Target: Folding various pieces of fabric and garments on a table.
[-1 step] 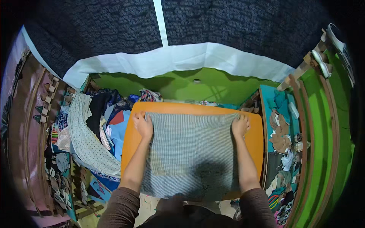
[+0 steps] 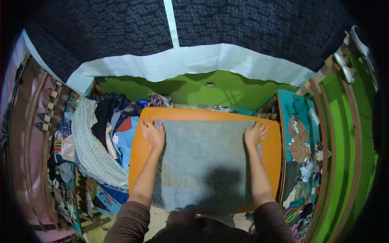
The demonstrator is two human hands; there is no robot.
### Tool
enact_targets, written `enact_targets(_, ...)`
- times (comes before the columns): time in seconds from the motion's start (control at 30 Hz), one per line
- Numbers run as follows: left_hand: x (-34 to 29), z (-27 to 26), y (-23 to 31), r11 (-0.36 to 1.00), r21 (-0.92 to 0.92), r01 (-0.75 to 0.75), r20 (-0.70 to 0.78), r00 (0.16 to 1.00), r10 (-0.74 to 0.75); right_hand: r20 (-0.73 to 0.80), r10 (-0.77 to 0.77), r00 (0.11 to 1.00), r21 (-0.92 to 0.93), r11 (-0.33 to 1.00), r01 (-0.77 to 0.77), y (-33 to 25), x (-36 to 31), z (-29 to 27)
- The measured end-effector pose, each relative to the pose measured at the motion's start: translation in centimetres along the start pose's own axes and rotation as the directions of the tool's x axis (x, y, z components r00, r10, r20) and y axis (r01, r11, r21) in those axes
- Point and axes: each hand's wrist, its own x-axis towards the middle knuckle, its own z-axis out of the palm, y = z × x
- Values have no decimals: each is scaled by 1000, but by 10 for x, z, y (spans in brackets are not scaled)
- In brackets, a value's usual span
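left hand (image 2: pixel 153 134), right hand (image 2: pixel 256 135): apart, fingers parted | grey checked woven cloth (image 2: pixel 198 152) flat across orange rounded table (image 2: pixel 273 162) to near edge | likely light, limp; best hold: far corners

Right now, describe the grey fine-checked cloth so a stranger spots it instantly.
Find the central, rounded orange tabletop. On it, between the bare left hand and right hand, lies the grey fine-checked cloth. Unlike the jumbled multicoloured clothes heaped leftward, it is spread flat.

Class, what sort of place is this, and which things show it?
Probably a storeroom or workroom for clothes: heaped fabric at left, shoes at upper right, and gray cloth spread on an orange table.
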Motion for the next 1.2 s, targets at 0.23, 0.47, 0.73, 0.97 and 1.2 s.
enact_targets(0.23, -60, -7, -1, 706, -149, -692, 629, 484, 608, 254, -478, 841, 281, 868, 409, -92, -144, -7)
enact_targets(0.47, -14, -21, -65, 626, -6, -780, 599, 498, 627, 293, -281, 914, 113, 959, 259, -72, -163, -15)
enact_targets(0.73, 57, -46, -111, 308, -313, -898, 537, 100, 838, 449, -205, 869, 220, 969, 115, -155, -296, -91)
enact_targets(0.97, 70, -46, -71, 18, -516, -856, 472, -267, 840, 430, -220, 876, 346, 936, 66, -233, -361, -107)
enact_targets(1.2, 63, -26, -68, 55, -521, -852, 493, -247, 834, 283, -198, 938, 59, 980, 189, -217, -380, -79)
